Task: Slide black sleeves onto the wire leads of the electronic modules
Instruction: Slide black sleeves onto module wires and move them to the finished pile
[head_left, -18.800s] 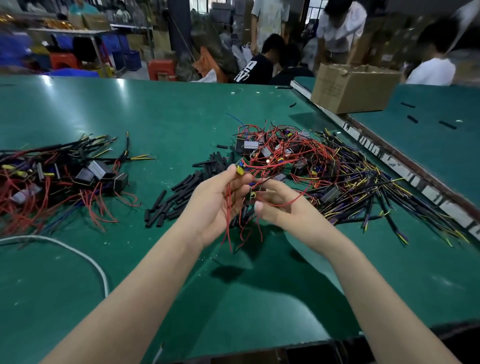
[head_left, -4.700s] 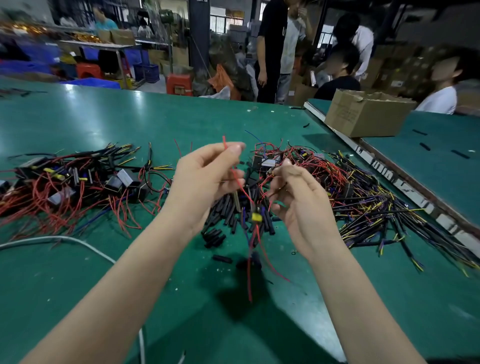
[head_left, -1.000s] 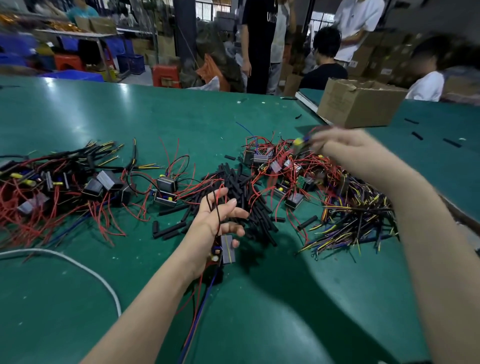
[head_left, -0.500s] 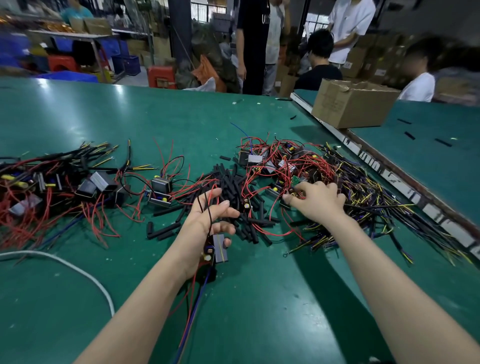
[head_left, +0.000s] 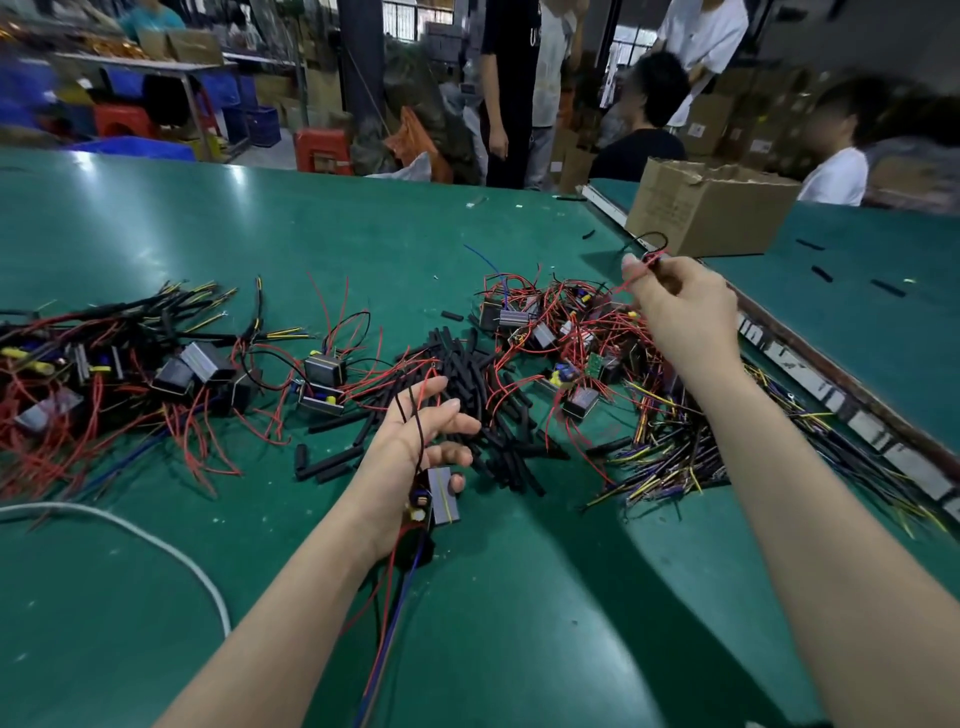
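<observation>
My left hand (head_left: 415, 457) holds a small electronic module (head_left: 439, 496) low in its palm, lower fingers curled round it; the upper fingers stick out over the pile of black sleeves (head_left: 467, 405). Its red, blue and black leads hang below the wrist. My right hand (head_left: 680, 306) is raised above the tangle of unsleeved modules (head_left: 561, 338) and pinches red and black wire leads (head_left: 647, 254) pulled up from it. A second heap of modules with sleeved leads (head_left: 119, 364) lies at the left.
A cardboard box (head_left: 701, 213) stands at the back right beside a rail (head_left: 831, 384) dividing two green tables. A bundle of yellow-tipped dark wires (head_left: 727, 457) lies right of the modules. A white cable (head_left: 130, 530) curves at the front left. People are behind the table.
My right hand has risen from the tangle of modules, drawing red and black leads up with it. My left hand keeps its module in the same place.
</observation>
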